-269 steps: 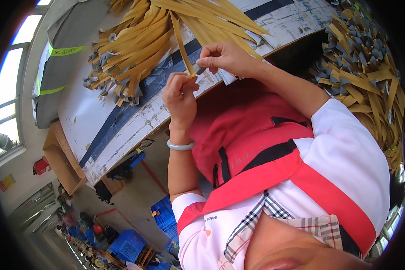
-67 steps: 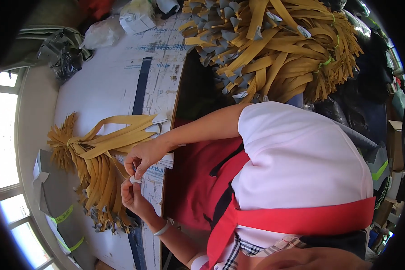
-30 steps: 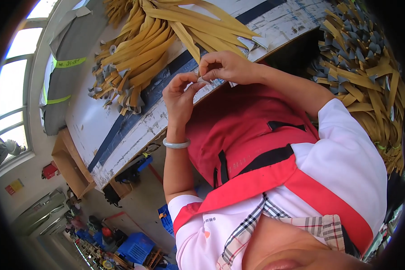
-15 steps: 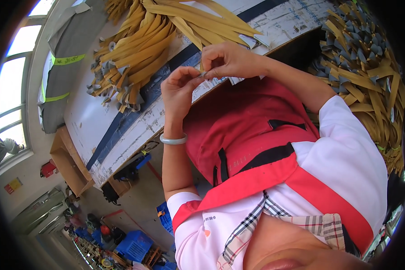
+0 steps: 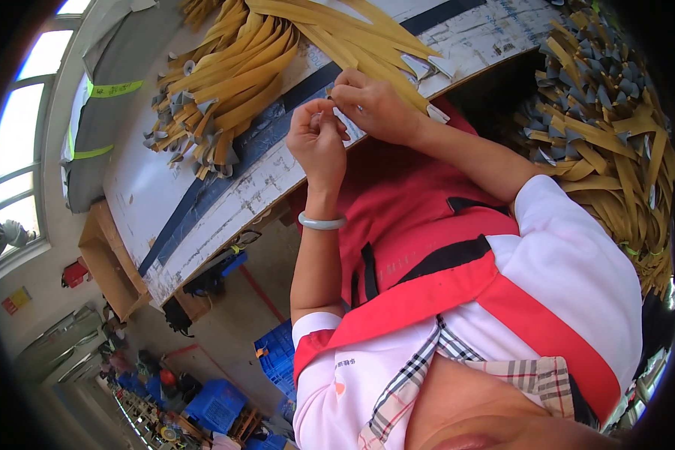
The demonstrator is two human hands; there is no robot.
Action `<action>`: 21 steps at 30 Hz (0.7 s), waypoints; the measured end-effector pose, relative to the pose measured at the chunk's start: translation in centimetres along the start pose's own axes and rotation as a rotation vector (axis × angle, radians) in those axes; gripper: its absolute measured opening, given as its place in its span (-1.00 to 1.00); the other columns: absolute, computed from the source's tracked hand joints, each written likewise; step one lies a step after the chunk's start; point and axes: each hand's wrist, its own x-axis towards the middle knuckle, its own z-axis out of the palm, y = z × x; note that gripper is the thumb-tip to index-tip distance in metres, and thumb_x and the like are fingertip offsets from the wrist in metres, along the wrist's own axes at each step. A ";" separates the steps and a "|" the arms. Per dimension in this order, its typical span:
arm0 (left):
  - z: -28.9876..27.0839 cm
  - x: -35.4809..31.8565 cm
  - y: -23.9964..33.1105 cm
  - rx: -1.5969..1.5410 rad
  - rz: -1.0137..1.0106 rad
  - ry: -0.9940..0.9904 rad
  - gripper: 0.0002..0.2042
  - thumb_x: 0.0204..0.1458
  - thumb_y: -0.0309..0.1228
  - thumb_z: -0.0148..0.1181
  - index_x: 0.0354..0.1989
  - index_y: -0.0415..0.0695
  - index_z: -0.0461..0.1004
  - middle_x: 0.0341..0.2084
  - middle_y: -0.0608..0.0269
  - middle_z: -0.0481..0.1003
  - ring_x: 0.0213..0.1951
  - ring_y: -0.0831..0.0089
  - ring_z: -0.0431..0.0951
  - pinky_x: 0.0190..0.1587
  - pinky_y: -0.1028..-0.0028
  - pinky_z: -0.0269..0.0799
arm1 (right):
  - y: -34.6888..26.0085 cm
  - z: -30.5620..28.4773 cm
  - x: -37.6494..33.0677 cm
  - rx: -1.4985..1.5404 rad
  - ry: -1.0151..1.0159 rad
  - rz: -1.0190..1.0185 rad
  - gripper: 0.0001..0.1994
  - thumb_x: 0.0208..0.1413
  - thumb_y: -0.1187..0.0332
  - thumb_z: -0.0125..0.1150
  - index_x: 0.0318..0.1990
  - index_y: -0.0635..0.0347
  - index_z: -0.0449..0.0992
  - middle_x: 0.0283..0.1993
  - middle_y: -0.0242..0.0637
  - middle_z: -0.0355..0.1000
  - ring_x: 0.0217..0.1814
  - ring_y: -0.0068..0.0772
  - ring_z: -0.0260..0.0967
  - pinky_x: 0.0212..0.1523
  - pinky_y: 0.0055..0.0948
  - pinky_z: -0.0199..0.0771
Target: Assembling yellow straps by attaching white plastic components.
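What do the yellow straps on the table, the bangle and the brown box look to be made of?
Straps: probably woven fabric tape, mostly matte; they drape in flat, flexible bands.
Bangle: smooth, pale and slightly shiny; perhaps stone, glass or plastic, the look leaves it open.
Box: likely cardboard, dull brown, with flat, thin walls.

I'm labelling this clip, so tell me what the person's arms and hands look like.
Both arms wear short white sleeves, leaving the forearms bare. The left hand and right hand are ungloved. A smooth, pale, rounded bangle circles the left wrist; none shows on the right.
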 end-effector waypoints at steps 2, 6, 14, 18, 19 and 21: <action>0.5 0.4 1.0 -0.101 -0.018 -0.068 -0.85 0.14 -0.68 0.10 -0.15 -0.23 0.48 -0.46 0.30 0.49 -0.51 0.65 0.48 -0.48 0.61 0.45 | 1.0 0.3 0.1 0.076 0.131 -0.006 -0.94 0.10 0.55 0.20 -0.30 0.20 0.46 -0.31 -0.28 0.40 -0.46 -0.30 0.40 -0.42 -0.46 0.40; -0.5 1.4 2.7 0.025 0.182 -0.054 -0.72 0.06 -0.75 0.14 -0.06 -0.22 0.50 -0.35 0.32 0.51 -0.32 0.56 0.51 -0.22 0.62 0.48 | 2.0 -2.1 0.2 0.868 -0.141 0.509 -0.97 0.20 0.52 0.18 -0.27 0.17 0.48 -0.33 -0.41 0.41 -0.47 -0.53 0.38 -0.40 -0.57 0.41; -2.3 2.3 2.0 0.242 0.095 -0.285 -0.92 -0.01 -0.70 0.24 -0.40 -0.26 0.52 -0.45 0.28 0.52 -0.37 0.52 0.52 -0.27 0.54 0.42 | 0.3 -3.3 0.3 0.790 -0.111 0.749 -0.85 0.21 0.32 0.26 -0.21 0.21 0.52 -0.38 -0.44 0.44 -0.44 -0.66 0.36 -0.41 -0.63 0.40; -1.3 2.0 1.4 0.466 0.449 -0.244 -0.89 -0.04 -0.70 0.24 -0.36 -0.26 0.48 -0.47 0.16 0.52 -0.44 0.39 0.51 -0.32 0.51 0.41 | -0.4 -3.6 0.7 0.615 -0.243 0.624 -0.77 0.18 0.23 0.30 -0.23 0.24 0.54 -0.42 -0.43 0.43 -0.46 -0.67 0.35 -0.43 -0.63 0.39; -1.1 1.9 1.3 0.505 0.514 -0.225 -0.88 -0.04 -0.70 0.23 -0.35 -0.26 0.47 -0.46 0.13 0.52 -0.45 0.35 0.51 -0.32 0.50 0.41 | 0.2 -3.6 1.1 0.637 -0.206 0.667 -0.77 0.18 0.23 0.31 -0.24 0.23 0.54 -0.42 -0.43 0.43 -0.47 -0.67 0.34 -0.43 -0.64 0.38; -1.0 2.4 2.5 0.533 0.534 -0.200 -0.88 -0.02 -0.70 0.22 -0.34 -0.25 0.47 -0.47 0.15 0.52 -0.44 0.38 0.51 -0.31 0.50 0.43 | 1.9 -3.7 1.4 0.755 -0.138 0.668 -0.79 0.20 0.23 0.28 -0.27 0.20 0.55 -0.47 -0.46 0.41 -0.49 -0.70 0.33 -0.43 -0.64 0.37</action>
